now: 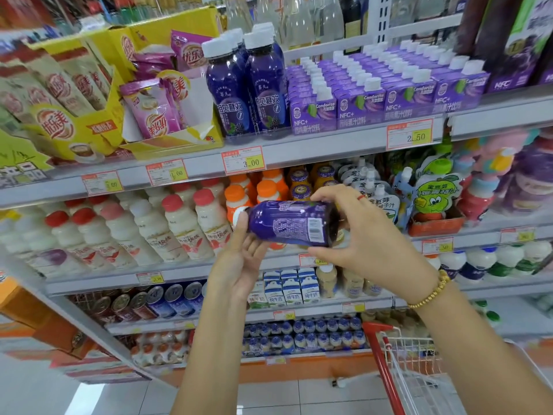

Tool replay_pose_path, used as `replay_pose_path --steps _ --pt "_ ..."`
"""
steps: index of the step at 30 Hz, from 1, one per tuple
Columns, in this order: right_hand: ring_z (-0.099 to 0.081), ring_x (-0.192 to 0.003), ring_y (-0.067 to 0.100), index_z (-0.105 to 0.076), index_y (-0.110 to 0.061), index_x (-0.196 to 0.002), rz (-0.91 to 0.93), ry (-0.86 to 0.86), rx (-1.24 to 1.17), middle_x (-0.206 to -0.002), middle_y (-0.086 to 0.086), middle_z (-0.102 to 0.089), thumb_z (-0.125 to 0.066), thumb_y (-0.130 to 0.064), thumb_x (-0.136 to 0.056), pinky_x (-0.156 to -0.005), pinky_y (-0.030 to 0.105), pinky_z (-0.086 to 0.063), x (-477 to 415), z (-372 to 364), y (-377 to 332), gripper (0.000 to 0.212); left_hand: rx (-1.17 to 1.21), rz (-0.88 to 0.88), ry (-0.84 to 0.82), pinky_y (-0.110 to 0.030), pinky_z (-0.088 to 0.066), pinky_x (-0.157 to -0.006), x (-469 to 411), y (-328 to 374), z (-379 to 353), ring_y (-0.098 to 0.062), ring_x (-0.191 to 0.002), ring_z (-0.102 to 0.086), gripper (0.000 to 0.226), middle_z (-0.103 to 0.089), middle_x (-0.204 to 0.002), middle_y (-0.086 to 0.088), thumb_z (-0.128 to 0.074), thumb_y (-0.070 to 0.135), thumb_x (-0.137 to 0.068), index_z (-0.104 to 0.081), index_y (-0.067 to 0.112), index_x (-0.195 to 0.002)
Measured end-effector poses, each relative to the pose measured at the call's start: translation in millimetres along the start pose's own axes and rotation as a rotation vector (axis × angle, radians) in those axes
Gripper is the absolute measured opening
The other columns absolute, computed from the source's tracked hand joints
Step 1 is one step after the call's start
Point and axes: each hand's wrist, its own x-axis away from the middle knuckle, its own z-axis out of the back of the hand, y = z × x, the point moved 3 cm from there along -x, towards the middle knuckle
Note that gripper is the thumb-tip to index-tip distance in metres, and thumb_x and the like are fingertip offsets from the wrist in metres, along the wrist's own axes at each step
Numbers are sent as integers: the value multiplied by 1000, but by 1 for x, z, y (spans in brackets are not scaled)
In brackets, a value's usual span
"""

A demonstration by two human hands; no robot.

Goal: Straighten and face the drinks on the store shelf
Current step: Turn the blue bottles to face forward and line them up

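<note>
Purple drink bottle [287,223] held horizontally in front of the store shelf [314,151].
The left hand [239,265], fingers straight, supports the cap end from below; the right hand [359,235] grips the base end. Matching bottles [248,94] stand upright on the upper tier.

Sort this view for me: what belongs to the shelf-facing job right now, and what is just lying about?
In the job: purple bottle, held sideways between left hand and right hand; matching bottles standing on the upper shelf; purple cartons beside them.

Lying about: red shopping cart; yellow sachet boxes; price tags.
</note>
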Motion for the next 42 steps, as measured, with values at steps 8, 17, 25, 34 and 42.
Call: replay_pose_path --steps 8,17,25,34,42 --pt "-61 -87 -3 -42 -35 -111 -164 -30 -211 -102 -17 -60 -86 -37 -61 -75 13 -50 -10 -10 19 67 -624 -419 -165 -22 -55 -79 19 61 -49 -10 -92 -68 43 -74 -97 3 -72 30 -63 -67 25 -105" --pt "-57 -112 37 -55 -21 -127 -115 -272 -1018 -124 15 -60 -79 -31 -70 -96 48 -47 -33 0 19 62 -848 -578 -405 -11 -50 -66 26 117 -114 -2 -84 -69 34 -75 -91 9 -74 20 -69 -68 25 -103" --pt "-67 -99 15 -56 -26 -119 -31 57 -852 -121 1 -64 -67 -9 -75 -83 25 -54 -89 57 5 49 -837 -928 -418 -16 -53 -77 27 147 -163 1 -87 -67 45 -72 -87 18 -83 23 -57 -65 30 -97" --pt "-64 -91 6 -64 -25 -100 -95 324 -419 -98 -4 -69 -64 -17 -89 -84 16 -48 -152 96 24 14 -721 -1333 -168 -18 -53 -76 -18 211 -219 -9 -94 -64 37 -67 -102 5 -77 27 -76 -62 22 -109" --pt "-59 -94 8 -66 -15 -110 -124 280 -72 -102 -4 -65 -61 -26 -90 -91 25 -48 -163 84 37 23 -1059 -1357 -89 -9 -48 -70 -81 232 -252 -6 -86 -62 40 -66 -94 10 -80 32 -71 -69 15 -105"
